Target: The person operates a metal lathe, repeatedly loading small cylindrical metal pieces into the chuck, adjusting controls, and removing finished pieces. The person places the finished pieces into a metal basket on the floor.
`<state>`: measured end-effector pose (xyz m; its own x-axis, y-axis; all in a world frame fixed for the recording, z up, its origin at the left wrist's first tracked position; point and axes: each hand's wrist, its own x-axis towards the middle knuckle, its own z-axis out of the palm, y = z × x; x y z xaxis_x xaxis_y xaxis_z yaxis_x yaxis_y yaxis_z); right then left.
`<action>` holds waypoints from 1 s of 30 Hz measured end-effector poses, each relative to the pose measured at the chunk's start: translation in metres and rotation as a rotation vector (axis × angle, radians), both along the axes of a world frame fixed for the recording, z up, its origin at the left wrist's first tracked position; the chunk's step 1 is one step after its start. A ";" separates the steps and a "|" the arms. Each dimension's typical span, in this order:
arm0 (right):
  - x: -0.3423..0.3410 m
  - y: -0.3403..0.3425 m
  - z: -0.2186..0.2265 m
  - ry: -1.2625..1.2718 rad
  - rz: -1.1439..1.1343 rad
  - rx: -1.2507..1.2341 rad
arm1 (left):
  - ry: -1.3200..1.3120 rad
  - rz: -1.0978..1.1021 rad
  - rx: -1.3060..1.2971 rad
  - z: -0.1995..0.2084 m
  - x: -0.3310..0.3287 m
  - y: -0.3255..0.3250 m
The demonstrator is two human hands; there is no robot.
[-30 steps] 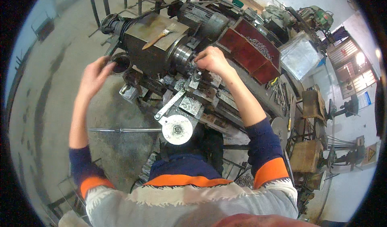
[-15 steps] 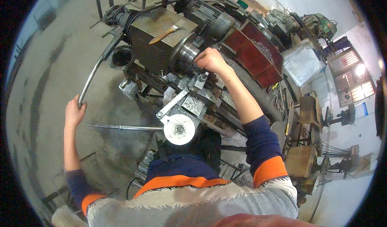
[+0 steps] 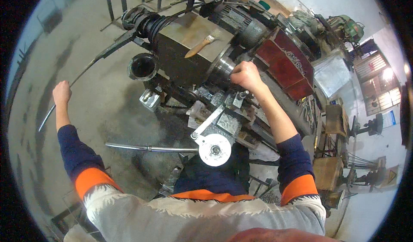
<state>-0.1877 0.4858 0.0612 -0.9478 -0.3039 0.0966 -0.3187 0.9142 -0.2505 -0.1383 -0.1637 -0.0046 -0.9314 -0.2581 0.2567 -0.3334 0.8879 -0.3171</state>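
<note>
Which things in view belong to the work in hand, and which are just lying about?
In use:
long metal lever, gripped by the left hand
round metal spindle, with the right hand at its end; whether that hand holds anything is unclear

Apparently just lying about:
wooden-handled brush on the box housing
red bin of metal scraps
hand tools
</note>
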 end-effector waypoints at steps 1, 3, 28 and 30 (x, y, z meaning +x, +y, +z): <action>-0.001 0.000 0.000 0.001 0.006 0.012 | -0.004 0.044 0.054 0.002 -0.003 0.002; -0.001 -0.001 0.001 0.002 0.015 0.038 | -0.014 0.127 0.163 -0.003 -0.009 0.003; 0.379 0.385 -0.047 0.055 -1.122 0.183 | -0.277 -0.350 0.544 -0.124 -0.006 0.197; 0.440 0.441 -0.077 -0.099 -1.215 0.360 | -0.312 -0.311 0.594 -0.110 0.029 0.170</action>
<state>0.2521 0.9267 -0.0159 -0.6321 0.7681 0.1027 0.7748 0.6247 0.0971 -0.1089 0.0059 -0.1147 -0.9910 0.0171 -0.1328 -0.0109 0.9782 0.2073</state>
